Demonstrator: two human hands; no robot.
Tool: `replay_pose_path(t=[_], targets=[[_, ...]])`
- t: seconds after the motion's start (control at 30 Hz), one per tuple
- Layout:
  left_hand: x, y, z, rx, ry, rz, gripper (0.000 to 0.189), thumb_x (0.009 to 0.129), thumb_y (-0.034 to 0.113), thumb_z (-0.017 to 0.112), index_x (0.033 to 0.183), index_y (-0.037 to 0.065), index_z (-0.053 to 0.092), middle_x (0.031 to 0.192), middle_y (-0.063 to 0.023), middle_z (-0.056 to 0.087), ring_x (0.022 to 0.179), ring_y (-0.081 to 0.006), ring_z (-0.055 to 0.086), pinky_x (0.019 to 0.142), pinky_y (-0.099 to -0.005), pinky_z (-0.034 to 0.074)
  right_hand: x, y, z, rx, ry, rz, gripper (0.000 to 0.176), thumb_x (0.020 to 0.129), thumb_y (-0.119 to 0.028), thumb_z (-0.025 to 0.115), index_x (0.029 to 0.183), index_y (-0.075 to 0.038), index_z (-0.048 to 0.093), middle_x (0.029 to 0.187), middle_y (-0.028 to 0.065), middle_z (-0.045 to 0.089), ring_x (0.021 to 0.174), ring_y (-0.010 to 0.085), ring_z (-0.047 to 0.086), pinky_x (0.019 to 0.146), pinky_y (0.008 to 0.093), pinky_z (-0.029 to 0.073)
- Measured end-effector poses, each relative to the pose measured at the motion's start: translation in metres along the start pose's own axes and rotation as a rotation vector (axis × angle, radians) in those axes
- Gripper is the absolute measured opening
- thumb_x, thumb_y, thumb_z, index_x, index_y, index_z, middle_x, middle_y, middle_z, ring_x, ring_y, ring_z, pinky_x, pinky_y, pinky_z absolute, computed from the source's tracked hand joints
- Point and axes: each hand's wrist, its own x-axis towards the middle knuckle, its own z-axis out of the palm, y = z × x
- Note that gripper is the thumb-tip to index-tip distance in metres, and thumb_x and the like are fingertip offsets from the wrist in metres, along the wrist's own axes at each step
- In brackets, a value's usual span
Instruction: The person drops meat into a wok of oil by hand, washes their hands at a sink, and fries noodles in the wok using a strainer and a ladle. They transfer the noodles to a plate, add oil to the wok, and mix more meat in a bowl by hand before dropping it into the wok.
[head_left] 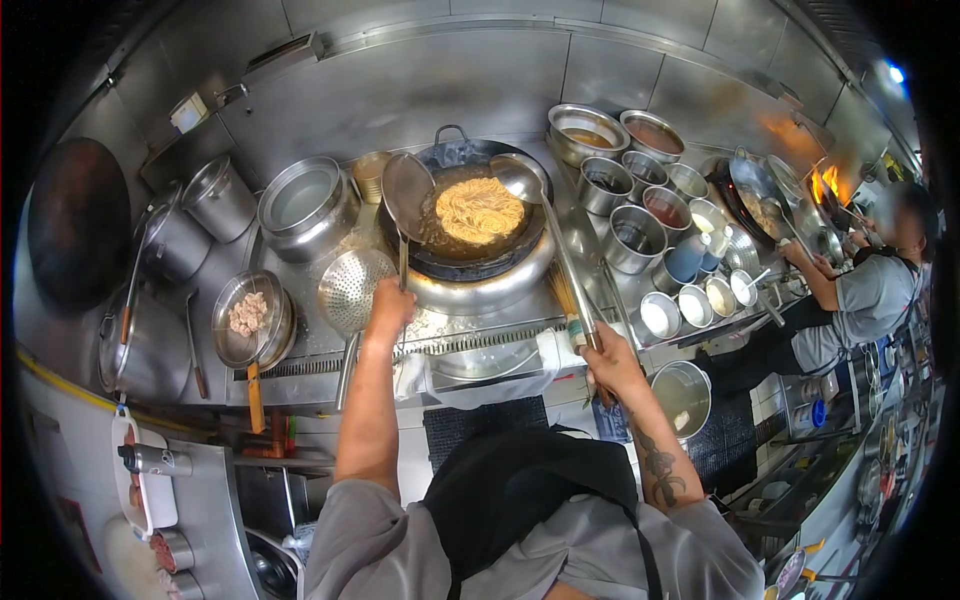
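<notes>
My left hand (393, 305) is closed around the handle of a round skimmer (408, 190), whose head hangs over the left side of a large wok (462, 150). In the wok a mound of yellow noodles (480, 210) lies in dark brown liquid. My right hand (612, 362) grips the long handle of a ladle (518, 177); its bowl is at the wok's upper right, beside the noodles. A bamboo brush (568, 300) stands close to my right hand. Left of the wok rests a perforated strainer (355, 290), near my left forearm.
Pieces of meat sit in a wire strainer (240, 318) at left. Metal pots (305, 205) line the back left. Sauce containers (635, 235) and white seasoning bowls (660, 314) stand at right. A co-worker (865, 290) stands at another wok with flames, farther right.
</notes>
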Motion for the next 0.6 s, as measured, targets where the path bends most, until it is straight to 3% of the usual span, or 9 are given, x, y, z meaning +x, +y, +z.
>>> replay_pose_path(t=[0.3, 0.6], targets=[[-0.001, 0.006, 0.008, -0.262, -0.175, -0.235, 0.006, 0.082, 0.000, 0.058, 0.086, -0.003, 0.061, 0.065, -0.0047, 0.058, 0.049, -0.0120, 0.053, 0.042, -0.0256, 0.045, 0.001, 0.000, -0.003, -0.028, 0.049, -0.017, 0.017, 0.084, -0.008, 0.054, 0.097, 0.002, 0.051, 0.064, 0.0027, 0.048, 0.047, 0.0120, 0.050, 0.043, 0.0278, 0.040], [0.013, 0.003, 0.042, -0.799, -0.492, -0.350, 0.008, 0.087, 0.001, 0.054, 0.091, -0.006, 0.057, 0.080, -0.0083, 0.061, 0.060, -0.0101, 0.054, 0.049, -0.0220, 0.046, 0.049, 0.016, -0.001, -0.109, 0.106, -0.070, 0.014, 0.079, -0.005, 0.054, 0.089, 0.002, 0.048, 0.061, 0.0078, 0.049, 0.047, 0.0171, 0.052, 0.044, 0.0327, 0.042]])
